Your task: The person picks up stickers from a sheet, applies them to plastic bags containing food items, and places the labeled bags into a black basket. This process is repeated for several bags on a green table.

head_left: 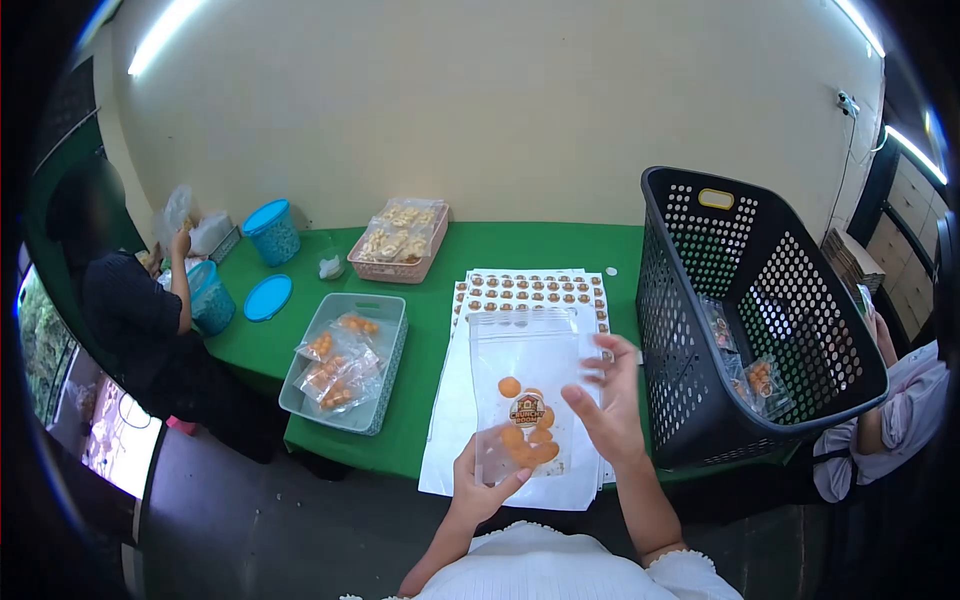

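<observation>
My left hand [484, 484] grips the lower left corner of a clear snack pouch [500, 350], thumb on its front. Several round orange snacks [543, 452] lie inside, mostly toward the bottom, and a round brown label [527, 408] is on the pouch's front. To the right of the pouch, my right hand [612, 405] is raised with its fingers apart and nothing in it. Beneath the pouch are white sheets [450, 440], with a sheet of round stickers [590, 290] farther back.
A grey basket [392, 405] of bagged orange snacks is at left; a pink basket [385, 272] of pale snacks stands behind. A tall black crate [665, 350] holding snack bags [762, 378] is at right. Blue-lidded tubs [272, 240] and a person [125, 300] are far left; another person's sleeve [890, 400] shows right.
</observation>
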`<control>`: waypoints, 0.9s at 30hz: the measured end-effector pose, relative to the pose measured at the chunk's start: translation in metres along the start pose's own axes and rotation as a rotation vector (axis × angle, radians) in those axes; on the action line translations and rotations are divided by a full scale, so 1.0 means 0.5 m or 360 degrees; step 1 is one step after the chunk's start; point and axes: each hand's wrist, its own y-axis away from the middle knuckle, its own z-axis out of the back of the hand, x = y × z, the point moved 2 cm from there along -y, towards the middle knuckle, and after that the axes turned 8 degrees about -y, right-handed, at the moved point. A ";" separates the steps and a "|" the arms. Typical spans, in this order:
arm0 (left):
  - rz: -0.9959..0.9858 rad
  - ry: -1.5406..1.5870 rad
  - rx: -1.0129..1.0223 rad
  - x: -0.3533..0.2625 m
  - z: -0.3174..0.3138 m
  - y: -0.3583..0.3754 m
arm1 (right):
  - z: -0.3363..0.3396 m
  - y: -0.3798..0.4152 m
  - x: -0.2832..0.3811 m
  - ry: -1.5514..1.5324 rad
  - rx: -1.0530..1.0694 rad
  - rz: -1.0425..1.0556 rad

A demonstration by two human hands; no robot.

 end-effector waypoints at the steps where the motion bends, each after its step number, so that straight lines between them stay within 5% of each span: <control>1: 0.0059 0.0098 -0.0011 0.000 -0.001 -0.001 | -0.008 0.004 -0.023 -0.0485 0.0273 -0.0374; 3: 0.0062 0.0074 0.0013 0.004 0.001 -0.003 | -0.026 0.016 -0.032 -0.1149 0.0669 -0.0926; 7: 0.0081 -0.0029 0.0196 0.029 0.010 -0.007 | -0.039 0.010 -0.017 -0.1126 0.0741 -0.1061; 11: 0.0102 0.0135 0.0490 0.012 0.035 -0.020 | -0.041 0.018 -0.028 -0.1013 0.0623 -0.0946; 27: 0.0233 0.0086 0.0330 0.030 0.084 -0.066 | -0.050 0.050 -0.055 -0.0916 0.0383 -0.0886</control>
